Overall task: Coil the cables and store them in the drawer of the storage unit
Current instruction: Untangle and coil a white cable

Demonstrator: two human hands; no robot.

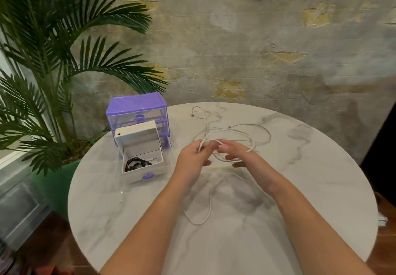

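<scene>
A long white cable [237, 132] lies in loose loops across the round marble table [310, 178], with one strand trailing toward me [209, 208]. My left hand [192, 156] pinches a small loop of that cable between thumb and fingers. My right hand [235, 152] is just beside it, with the cable running over its fingers, which are only partly curled. At the table's left stands the purple storage unit [137, 111]. Its white drawer [143, 172] is pulled out in front of it and holds a coiled black cable [137, 163].
A white box lid [137, 134] leans upright at the back of the drawer. A large green palm plant [53, 60] in a green pot stands left of the table. A rough plaster wall rises behind the table.
</scene>
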